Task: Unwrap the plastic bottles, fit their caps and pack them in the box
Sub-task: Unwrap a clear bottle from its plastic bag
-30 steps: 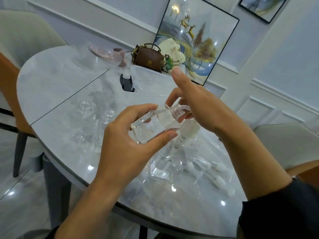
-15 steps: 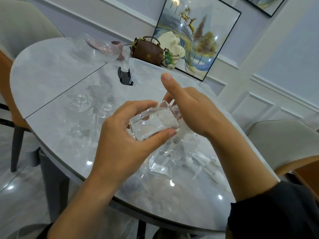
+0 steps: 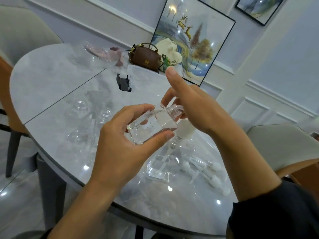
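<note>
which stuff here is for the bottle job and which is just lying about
Job: clear square plastic bottle, gripped by left hand, right hand pinching its neck; two clear round uncapped bottles; white pump caps; clear plastic box.
Lying about: brown leather handbag; cream cloth bag; framed deer picture.

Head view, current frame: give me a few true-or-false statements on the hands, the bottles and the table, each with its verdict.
1. The left hand grips the clear square bottle above the table. True.
2. The right hand lies flat on the table. False: its fingers pinch the neck end of the clear square bottle, with the index finger sticking up.
3. Open-necked bottles stand on the table left of the hands. True.
4. The brown handbag hangs from a chair. False: it sits at the table's far edge.
5. No loose caps are on the table. False: white pump caps lie near the right forearm.
</note>
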A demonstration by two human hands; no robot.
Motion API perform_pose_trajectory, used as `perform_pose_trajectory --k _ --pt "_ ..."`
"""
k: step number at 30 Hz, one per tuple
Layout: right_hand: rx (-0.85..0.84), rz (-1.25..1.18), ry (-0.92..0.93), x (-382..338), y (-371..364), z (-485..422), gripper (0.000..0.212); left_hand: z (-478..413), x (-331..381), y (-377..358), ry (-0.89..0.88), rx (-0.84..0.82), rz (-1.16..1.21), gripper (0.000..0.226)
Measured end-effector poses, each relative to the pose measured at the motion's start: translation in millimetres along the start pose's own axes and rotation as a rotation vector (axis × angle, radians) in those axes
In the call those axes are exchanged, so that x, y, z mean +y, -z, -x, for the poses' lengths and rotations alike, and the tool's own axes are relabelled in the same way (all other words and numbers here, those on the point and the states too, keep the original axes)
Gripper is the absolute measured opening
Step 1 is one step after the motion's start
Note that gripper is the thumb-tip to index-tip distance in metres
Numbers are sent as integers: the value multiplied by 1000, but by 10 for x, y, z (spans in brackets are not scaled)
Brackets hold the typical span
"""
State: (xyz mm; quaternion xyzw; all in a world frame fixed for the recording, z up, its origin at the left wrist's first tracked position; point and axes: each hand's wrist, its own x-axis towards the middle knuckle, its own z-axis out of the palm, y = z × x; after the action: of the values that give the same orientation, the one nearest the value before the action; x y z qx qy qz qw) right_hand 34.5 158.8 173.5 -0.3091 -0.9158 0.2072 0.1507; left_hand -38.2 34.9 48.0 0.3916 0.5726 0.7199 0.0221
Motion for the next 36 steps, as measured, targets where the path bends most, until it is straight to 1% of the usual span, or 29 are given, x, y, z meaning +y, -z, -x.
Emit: perform_pose_trajectory --k 11,21,25,32,36 --pt "27 35 24 90 -190 1 75 1 -12 44 19 -32 -55 57" --pt "26 -39 14 152 -159 -2 77 15 24 10 19 -40 -37 52" --pt "45 -89 10 138 -128 -42 80 7 -9 45 37 -31 -48 55" --pt "-20 -132 -22 151 -107 -48 81 -32 -25 149 31 4 -84 53" --pt "-27 -146 -28 132 -79 -67 80 -33 -5 176 22 8 -75 51"
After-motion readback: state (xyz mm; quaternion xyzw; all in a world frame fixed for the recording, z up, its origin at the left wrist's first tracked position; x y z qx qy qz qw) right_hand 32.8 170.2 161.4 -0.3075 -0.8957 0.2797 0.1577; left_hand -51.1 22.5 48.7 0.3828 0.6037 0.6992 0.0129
